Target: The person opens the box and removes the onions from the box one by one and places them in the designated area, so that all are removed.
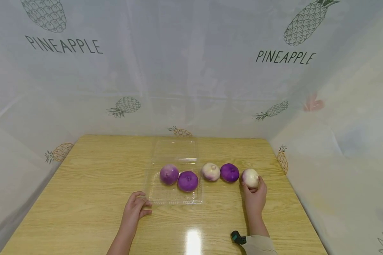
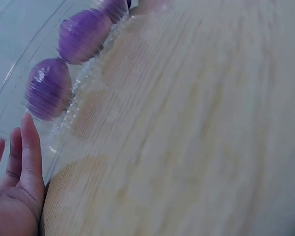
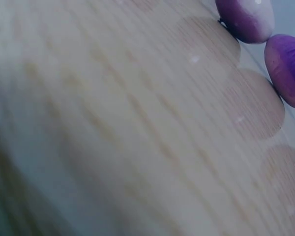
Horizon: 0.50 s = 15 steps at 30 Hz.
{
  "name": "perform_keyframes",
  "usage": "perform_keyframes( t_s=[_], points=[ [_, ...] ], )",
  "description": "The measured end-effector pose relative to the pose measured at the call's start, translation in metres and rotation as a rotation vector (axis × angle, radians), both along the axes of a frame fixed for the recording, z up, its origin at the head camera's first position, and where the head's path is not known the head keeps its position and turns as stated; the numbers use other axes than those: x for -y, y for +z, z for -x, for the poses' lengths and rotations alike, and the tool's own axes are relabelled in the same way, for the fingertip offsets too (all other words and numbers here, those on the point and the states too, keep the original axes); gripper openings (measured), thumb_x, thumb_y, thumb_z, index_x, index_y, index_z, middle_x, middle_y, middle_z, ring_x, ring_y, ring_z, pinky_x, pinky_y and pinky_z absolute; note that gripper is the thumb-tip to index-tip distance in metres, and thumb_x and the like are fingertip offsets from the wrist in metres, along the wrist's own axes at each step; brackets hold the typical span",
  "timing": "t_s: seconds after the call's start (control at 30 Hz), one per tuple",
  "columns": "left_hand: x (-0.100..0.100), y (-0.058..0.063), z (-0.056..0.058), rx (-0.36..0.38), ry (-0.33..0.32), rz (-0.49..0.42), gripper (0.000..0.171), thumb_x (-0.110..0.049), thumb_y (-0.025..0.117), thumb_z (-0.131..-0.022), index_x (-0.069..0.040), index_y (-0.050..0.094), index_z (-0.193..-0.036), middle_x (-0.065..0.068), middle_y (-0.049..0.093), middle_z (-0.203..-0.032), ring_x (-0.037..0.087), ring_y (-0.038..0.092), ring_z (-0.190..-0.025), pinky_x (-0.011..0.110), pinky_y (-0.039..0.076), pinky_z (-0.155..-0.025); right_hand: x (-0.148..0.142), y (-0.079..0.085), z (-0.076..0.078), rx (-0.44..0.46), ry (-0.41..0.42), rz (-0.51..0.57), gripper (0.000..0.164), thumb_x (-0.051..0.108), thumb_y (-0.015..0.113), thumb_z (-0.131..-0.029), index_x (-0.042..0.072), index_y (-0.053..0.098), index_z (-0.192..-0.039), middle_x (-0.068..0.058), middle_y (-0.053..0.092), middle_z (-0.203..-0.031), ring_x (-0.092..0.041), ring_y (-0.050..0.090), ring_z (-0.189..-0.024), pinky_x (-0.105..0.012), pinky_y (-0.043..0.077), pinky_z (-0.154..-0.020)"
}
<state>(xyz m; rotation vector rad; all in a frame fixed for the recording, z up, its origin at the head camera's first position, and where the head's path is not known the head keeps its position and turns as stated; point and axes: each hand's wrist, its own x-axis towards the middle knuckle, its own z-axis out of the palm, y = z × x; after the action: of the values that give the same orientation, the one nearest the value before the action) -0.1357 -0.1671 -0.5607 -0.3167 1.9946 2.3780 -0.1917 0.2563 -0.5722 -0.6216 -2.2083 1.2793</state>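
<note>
My right hand [image 1: 255, 199] grips a white turnip [image 1: 250, 178] with a purple flush, thumb on its left side and fingers on its right, at the right end of a row. Beside it sit a deep purple turnip [image 1: 229, 173] and a whitish turnip [image 1: 210, 171]. Two purple turnips [image 1: 168, 174] [image 1: 187, 181] lie in the base of a clear plastic clamshell box [image 1: 161, 202], its lid [image 1: 175, 147] folded back. At the box's front left corner is my left hand [image 1: 134, 208], fingers loosely extended; the left wrist view shows its fingers [image 2: 32, 152] near a turnip [image 2: 48, 89].
Everything stands on a wood-grain table [image 1: 99, 177]. A pineapple-print curtain [image 1: 191, 71] hangs behind it and along both sides. A small black device [image 1: 238, 237] sits at the right wrist, beside a beige sleeve [image 1: 259, 245].
</note>
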Motion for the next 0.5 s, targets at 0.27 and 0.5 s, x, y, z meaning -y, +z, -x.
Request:
perform_keyframes(
  t_s=[0.27, 0.5],
  points=[
    [0.0000, 0.0018, -0.0007, -0.003, -0.004, -0.015, 0.029, -0.012, 0.053, -0.101, 0.005, 0.042, -0.121, 0.016, 0.064, -0.089, 0.023, 0.063, -0.084, 0.035, 0.059, -0.068, -0.0007, 0.0002, 0.0000, 0.017, 0.021, 0.009, 0.076, 0.031, 0.076, -0.086, 0.007, 0.038, -0.147, -0.008, 0.052, -0.110, -0.007, 0.047, -0.067, -0.016, 0.038, -0.052],
    [0.0001, 0.0026, -0.0008, -0.002, -0.002, -0.011, 0.028, -0.011, 0.051, -0.101, 0.006, 0.042, -0.121, 0.015, 0.063, -0.089, 0.022, 0.063, -0.083, 0.035, 0.059, -0.068, 0.0005, 0.0012, -0.0012, 0.015, 0.039, -0.026, 0.074, 0.030, 0.075, -0.087, 0.005, 0.039, -0.146, -0.011, 0.051, -0.115, -0.007, 0.046, -0.066, -0.015, 0.038, -0.054]
  ],
)
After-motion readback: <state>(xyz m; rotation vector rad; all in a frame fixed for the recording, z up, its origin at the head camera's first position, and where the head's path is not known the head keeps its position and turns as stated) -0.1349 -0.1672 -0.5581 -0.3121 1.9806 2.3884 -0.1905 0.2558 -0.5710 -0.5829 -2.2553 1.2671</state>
